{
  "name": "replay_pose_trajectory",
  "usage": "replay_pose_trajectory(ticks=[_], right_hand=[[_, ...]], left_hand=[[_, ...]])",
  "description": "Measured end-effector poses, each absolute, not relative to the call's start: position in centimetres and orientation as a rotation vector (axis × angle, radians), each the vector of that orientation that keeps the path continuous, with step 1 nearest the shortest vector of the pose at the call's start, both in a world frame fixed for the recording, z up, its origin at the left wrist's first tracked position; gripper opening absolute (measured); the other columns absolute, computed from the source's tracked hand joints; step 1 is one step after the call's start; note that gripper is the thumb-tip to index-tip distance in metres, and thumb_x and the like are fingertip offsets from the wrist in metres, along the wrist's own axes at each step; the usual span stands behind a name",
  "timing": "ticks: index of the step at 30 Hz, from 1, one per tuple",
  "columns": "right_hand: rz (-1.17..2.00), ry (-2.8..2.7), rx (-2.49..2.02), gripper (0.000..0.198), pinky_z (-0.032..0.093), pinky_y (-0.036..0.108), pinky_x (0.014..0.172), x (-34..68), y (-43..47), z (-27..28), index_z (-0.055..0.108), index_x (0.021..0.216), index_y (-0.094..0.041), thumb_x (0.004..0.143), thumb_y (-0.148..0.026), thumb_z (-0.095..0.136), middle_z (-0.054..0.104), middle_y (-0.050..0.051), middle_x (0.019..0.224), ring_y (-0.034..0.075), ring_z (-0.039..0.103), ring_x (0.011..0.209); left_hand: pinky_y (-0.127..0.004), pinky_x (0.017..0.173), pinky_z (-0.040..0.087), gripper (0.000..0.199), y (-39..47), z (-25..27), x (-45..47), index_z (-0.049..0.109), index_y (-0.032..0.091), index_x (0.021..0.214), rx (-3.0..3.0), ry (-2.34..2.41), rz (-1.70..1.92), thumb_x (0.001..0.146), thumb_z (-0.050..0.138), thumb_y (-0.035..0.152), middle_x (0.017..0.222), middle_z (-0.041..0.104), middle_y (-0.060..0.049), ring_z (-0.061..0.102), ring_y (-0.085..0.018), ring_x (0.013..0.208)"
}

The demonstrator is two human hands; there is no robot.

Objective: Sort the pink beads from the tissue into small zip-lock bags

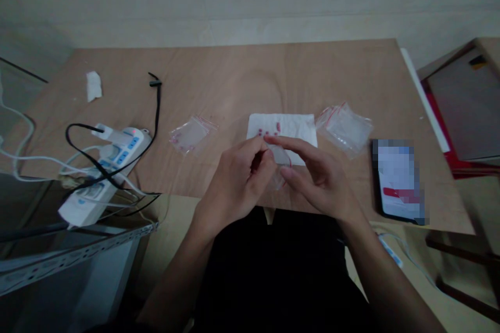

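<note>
My left hand [242,177] is closed, its thumb and curled fingers pinching the left side of a small clear zip bag [278,179]. On the other side, the thumb of my right hand [322,177] presses the bag near its red seal line, and its index finger reaches over to the left fingertips. Anything inside this bag is too small to make out. Beneath and beyond the hands lies a white paper sheet [299,127] with several small red pieces [266,133] and a larger red piece [278,127] on it.
A zip bag [192,135] with small reddish bits lies to the left. Stacked empty zip bags [347,127] sit right of the paper, near a phone [398,182]. A power strip [105,177] with tangled cables and a white scrap [94,86] occupy the table's left side.
</note>
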State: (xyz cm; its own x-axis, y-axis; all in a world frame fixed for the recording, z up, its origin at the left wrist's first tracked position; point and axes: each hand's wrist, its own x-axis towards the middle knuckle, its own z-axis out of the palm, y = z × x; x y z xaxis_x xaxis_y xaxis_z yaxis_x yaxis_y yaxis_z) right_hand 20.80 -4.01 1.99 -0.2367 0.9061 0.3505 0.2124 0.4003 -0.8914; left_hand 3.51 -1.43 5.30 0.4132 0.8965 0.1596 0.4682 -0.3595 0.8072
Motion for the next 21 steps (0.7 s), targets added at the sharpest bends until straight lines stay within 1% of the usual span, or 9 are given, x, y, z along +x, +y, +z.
replay_pose_trajectory(ticks=[3,4,5,8,10,13,17,19,21], right_hand=[[1.063,-1.556,-0.959,0.082,0.042,0.045,0.111,20.3,-4.3,0.8,0.051,0.138,-0.031,0.064,-0.039,0.085,0.061,0.006,0.137,0.025,0.056,0.127],[1.063,-1.520,-0.988,0.085,0.043,0.045,0.111,20.1,-4.4,0.5,0.053,0.136,-0.031,0.060,-0.040,0.088,0.062,0.006,0.135,0.025,0.057,0.126],[1.053,-1.489,-1.024,0.081,0.044,0.045,0.110,19.9,-4.4,0.3,0.056,0.133,-0.030,0.059,-0.040,0.088,0.064,0.006,0.132,0.025,0.059,0.123],[1.015,-1.414,-1.064,0.056,0.050,0.043,0.101,19.5,-4.4,0.0,0.067,0.117,-0.028,0.065,-0.041,0.084,0.072,0.005,0.117,0.023,0.066,0.110],[0.989,-1.413,-1.079,0.046,0.053,0.041,0.094,19.7,-4.1,0.2,0.070,0.109,-0.026,0.068,-0.041,0.082,0.074,0.004,0.108,0.022,0.069,0.101],[0.839,-1.562,-1.111,0.039,0.055,0.037,0.086,20.7,-2.9,1.3,0.071,0.106,-0.025,0.072,-0.041,0.080,0.074,0.004,0.102,0.021,0.069,0.094],[0.636,-2.129,-1.112,0.040,0.052,0.036,0.081,22.5,0.1,4.3,0.071,0.111,-0.022,0.075,-0.036,0.079,0.072,0.007,0.103,0.023,0.067,0.093],[0.687,-2.344,-1.095,0.026,0.050,0.038,0.086,23.2,1.8,5.6,0.075,0.096,-0.021,0.072,-0.028,0.081,0.073,0.007,0.099,0.024,0.066,0.094],[0.924,-2.235,-1.121,0.006,0.046,0.039,0.093,23.3,3.3,5.9,0.075,0.073,-0.022,0.070,-0.020,0.080,0.074,0.004,0.087,0.023,0.066,0.096]], left_hand=[[-0.026,0.054,0.033,0.024,-1.6,5.2,3.6,0.047,0.020,0.069,1.950,1.151,0.829,0.093,0.046,0.022,0.064,0.052,0.003,0.042,-0.010,0.056],[-0.026,0.054,0.034,0.023,-1.7,5.2,3.6,0.048,0.020,0.070,1.941,1.149,0.827,0.093,0.046,0.022,0.064,0.052,0.003,0.043,-0.010,0.056],[-0.026,0.054,0.034,0.023,-1.8,5.2,3.6,0.049,0.020,0.070,1.929,1.147,0.826,0.093,0.047,0.023,0.063,0.052,0.003,0.043,-0.010,0.056],[-0.026,0.055,0.035,0.027,-1.8,4.8,3.8,0.049,0.020,0.067,1.837,1.146,0.863,0.093,0.048,0.027,0.060,0.050,0.003,0.043,-0.011,0.055],[-0.026,0.055,0.036,0.030,-1.6,4.1,4.2,0.047,0.021,0.063,1.672,1.190,0.984,0.092,0.047,0.030,0.058,0.047,0.003,0.043,-0.011,0.056],[-0.026,0.058,0.041,0.031,-0.8,2.5,5.1,0.050,0.020,0.065,1.237,1.212,1.177,0.091,0.043,0.036,0.063,0.051,0.000,0.050,-0.012,0.061],[-0.031,0.072,0.051,0.040,0.4,1.2,6.7,0.055,0.018,0.079,0.643,1.036,0.974,0.095,0.029,0.043,0.080,0.064,-0.007,0.064,-0.017,0.077],[-0.033,0.077,0.053,0.043,0.9,1.3,7.5,0.054,0.018,0.078,0.463,0.964,0.881,0.098,0.024,0.041,0.081,0.065,-0.008,0.065,-0.018,0.080],[-0.033,0.076,0.053,0.042,1.3,1.4,8.2,0.054,0.018,0.076,0.364,0.927,0.855,0.099,0.023,0.035,0.078,0.064,-0.007,0.065,-0.017,0.079]])
